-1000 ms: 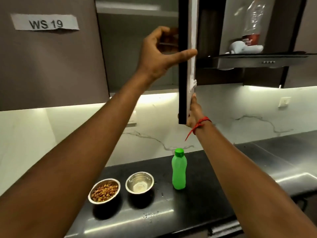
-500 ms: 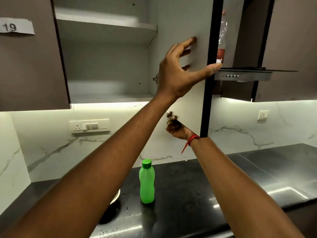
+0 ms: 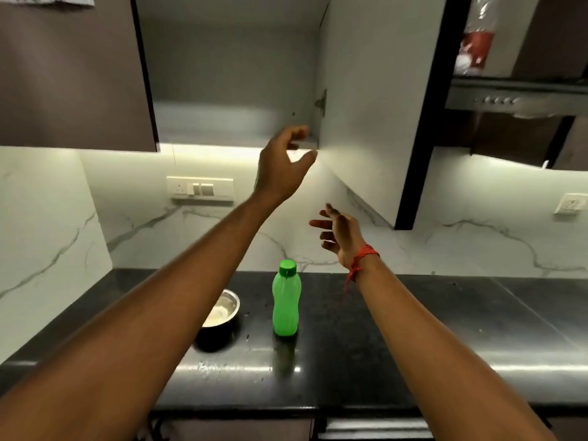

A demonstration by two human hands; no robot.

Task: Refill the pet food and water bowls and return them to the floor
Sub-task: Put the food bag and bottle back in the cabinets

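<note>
A green water bottle point(image 3: 286, 301) with a green cap stands upright on the black counter point(image 3: 413, 329). To its left a steel bowl point(image 3: 222, 310) sits on the counter, partly hidden by my left forearm. The food bowl is hidden behind that arm. My left hand point(image 3: 281, 167) is raised at the bottom edge of the open wall cabinet point(image 3: 229, 90), fingers loosely curled and holding nothing. Lower and to the right, my right hand point(image 3: 339, 233) hangs in the air with fingers spread, empty, a red thread on its wrist.
The cabinet door point(image 3: 375, 116) stands swung open to the right, its dark edge facing me. A range hood point(image 3: 515, 97) with a plastic bottle point(image 3: 475, 36) above it is at the right. Switch plates point(image 3: 199, 188) sit on the marble backsplash.
The cabinet door has swung fully open. Both hands have let go of it and dropped lower. The view has tilted down and shifted, so my left arm now hides the food bowl.
</note>
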